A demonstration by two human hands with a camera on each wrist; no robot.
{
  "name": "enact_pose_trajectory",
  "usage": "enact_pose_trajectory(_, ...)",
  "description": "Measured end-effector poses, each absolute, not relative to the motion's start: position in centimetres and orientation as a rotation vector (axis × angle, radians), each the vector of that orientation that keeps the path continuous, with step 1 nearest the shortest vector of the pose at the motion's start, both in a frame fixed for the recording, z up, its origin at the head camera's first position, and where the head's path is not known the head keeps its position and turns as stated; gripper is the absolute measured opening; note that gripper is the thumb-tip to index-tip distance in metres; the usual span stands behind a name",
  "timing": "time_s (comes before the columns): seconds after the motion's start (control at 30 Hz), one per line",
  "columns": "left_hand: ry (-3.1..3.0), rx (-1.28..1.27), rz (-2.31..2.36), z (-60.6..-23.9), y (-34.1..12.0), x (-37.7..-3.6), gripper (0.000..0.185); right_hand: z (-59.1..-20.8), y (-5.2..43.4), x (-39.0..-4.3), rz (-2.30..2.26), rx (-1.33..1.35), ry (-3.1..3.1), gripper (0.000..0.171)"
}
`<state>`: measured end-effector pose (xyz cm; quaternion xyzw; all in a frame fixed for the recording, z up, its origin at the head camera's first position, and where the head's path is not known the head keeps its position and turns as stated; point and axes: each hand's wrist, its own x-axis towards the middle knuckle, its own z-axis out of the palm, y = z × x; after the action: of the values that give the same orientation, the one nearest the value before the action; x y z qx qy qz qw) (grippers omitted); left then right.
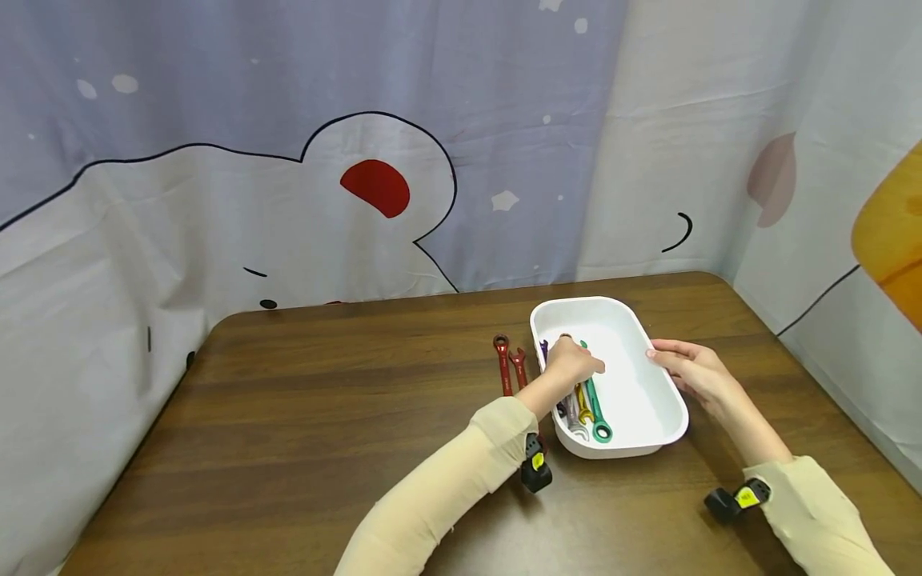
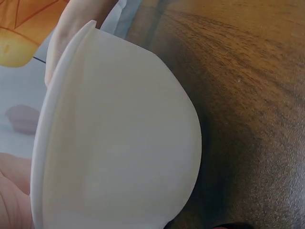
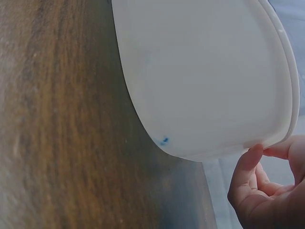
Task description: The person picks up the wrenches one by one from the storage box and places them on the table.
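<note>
A white tray (image 1: 641, 400) stands on the table, with several wrenches along its left side. My left hand (image 1: 572, 362) reaches over the left rim and is down among them. Its fingertips are hidden, so whether it holds a wrench does not show. A copper-coloured wrench end (image 1: 566, 335) peeks out just beyond that hand. Nearer me in the tray lie a green wrench (image 1: 597, 416), a yellow wrench (image 1: 583, 406) and a silver wrench (image 1: 574, 420); a purple wrench end (image 1: 543, 349) shows at the left wall. My right hand (image 1: 695, 370) pinches the tray's right rim.
Two red wrenches, one with a ring end (image 1: 503, 362) and one with an open end (image 1: 519, 364), lie on the wooden table (image 1: 346, 416) left of the tray, partly behind my left forearm. A printed curtain (image 1: 504, 144) hangs behind the table.
</note>
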<state>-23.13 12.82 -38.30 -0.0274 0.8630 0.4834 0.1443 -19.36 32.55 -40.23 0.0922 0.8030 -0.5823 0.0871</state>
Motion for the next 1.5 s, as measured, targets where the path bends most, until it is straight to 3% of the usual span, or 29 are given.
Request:
enact_pose_trajectory(0.77, 2.529, -0.053, 1.320, -38.8, 12.7, -23.4, 0.034, -40.2, 32.5, -19.4, -1.738, 0.296, 2.383, 0.069)
enact_pose_trajectory(1.3, 2.596, -0.018, 1.258, -39.5, 13.3, -23.4, 0.033, -40.2, 32.6, -19.4, -1.755, 0.325, 2.383, 0.066)
enact_pose_trajectory(1.5, 2.646, 0.048, 1.223, -39.9, 13.5, -23.5, 0.024, -40.1, 32.5, -19.4, -1.750, 0.301, 2.374, 0.069)
